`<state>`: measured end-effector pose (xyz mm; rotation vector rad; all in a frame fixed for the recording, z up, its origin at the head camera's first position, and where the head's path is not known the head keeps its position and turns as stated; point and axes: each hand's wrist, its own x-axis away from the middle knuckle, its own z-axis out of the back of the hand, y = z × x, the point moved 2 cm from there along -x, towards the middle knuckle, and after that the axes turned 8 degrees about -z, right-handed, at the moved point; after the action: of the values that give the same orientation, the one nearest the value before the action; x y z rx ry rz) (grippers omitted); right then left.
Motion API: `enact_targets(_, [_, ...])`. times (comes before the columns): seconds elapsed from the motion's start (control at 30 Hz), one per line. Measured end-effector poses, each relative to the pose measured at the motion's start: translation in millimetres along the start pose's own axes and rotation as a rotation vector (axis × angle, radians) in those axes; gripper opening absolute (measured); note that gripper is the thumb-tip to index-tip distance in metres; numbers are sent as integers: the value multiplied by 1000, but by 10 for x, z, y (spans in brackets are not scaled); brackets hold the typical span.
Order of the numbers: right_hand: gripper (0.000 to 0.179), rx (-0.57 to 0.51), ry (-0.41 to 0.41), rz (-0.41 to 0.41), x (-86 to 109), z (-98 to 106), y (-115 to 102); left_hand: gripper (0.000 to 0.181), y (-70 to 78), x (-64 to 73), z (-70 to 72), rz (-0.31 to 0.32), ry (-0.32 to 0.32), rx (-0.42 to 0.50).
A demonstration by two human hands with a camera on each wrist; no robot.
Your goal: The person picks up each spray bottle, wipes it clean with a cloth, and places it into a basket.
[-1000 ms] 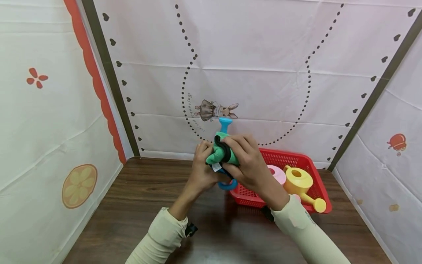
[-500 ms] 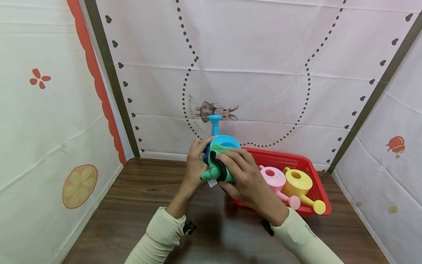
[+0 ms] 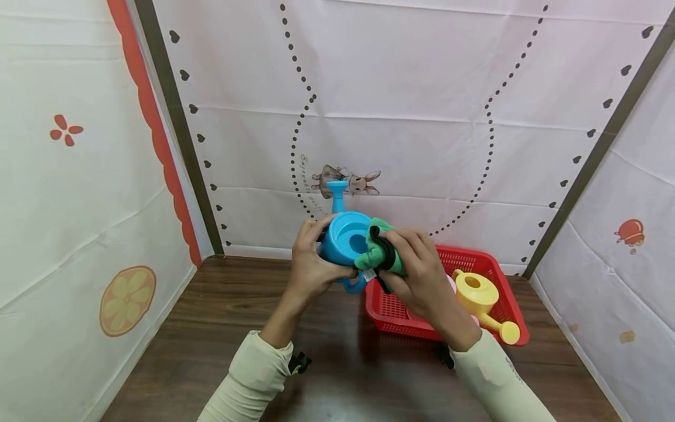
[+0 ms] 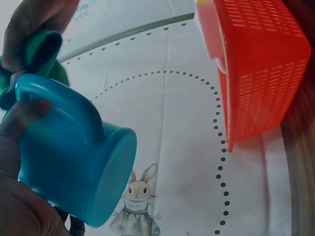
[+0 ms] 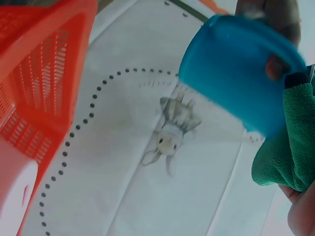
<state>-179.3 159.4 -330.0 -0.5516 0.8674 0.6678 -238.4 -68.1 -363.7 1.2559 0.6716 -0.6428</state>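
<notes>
A blue toy watering can (image 3: 337,249) is held up above the table, its spout toward the back wall and its round top opening facing up. My left hand (image 3: 311,264) grips its body from the left, the thumb near the handle. In the left wrist view the can's handle (image 4: 64,101) and flat base show. My right hand (image 3: 419,269) holds a bunched green cloth (image 3: 390,261) with black trim and a white tag, right at the can's top on the right side. The right wrist view shows the cloth (image 5: 290,142) overlapping the can's edge.
A red perforated basket (image 3: 490,264) stands on the brown wooden table (image 3: 227,328) at the right. Inside it lie a yellow watering can (image 3: 477,293) and a pink one, mostly hidden behind my right hand. Printed white cloth walls enclose the table.
The can has moved left and its top has come into view. My right hand with the cloth has shifted from over the can to its right side.
</notes>
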Motion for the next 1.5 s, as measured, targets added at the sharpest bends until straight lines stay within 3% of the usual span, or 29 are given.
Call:
enact_targets(0.3, [49, -79, -58, -222, -85, 19, 181, 101, -16, 21, 22, 0, -48, 29])
enact_targets(0.5, [45, -103, -72, -271, -220, 5, 243, 98, 21, 46, -38, -30, -116, 25])
enact_targets(0.63, [46, -116, -83, -280, -273, -25, 251, 96, 14, 60, -63, -33, -124, 20])
enact_targets(0.9, [45, -140, -91, -213, -356, -84, 158, 97, -14, 73, -94, -34, -149, 32])
enact_targets(1.13, [45, -102, -74, -55, -406, -177, -1, 90, -38, 104, -135, -43, -163, 15])
enact_targets(1.3, [46, -57, -60, 56, -408, -221, -145, 77, -56, 113, -159, -106, -158, -22])
enact_targets(1.5, [53, -20, -90, 85, -357, -242, -294, 69, -76, 101, -163, -202, -121, -51])
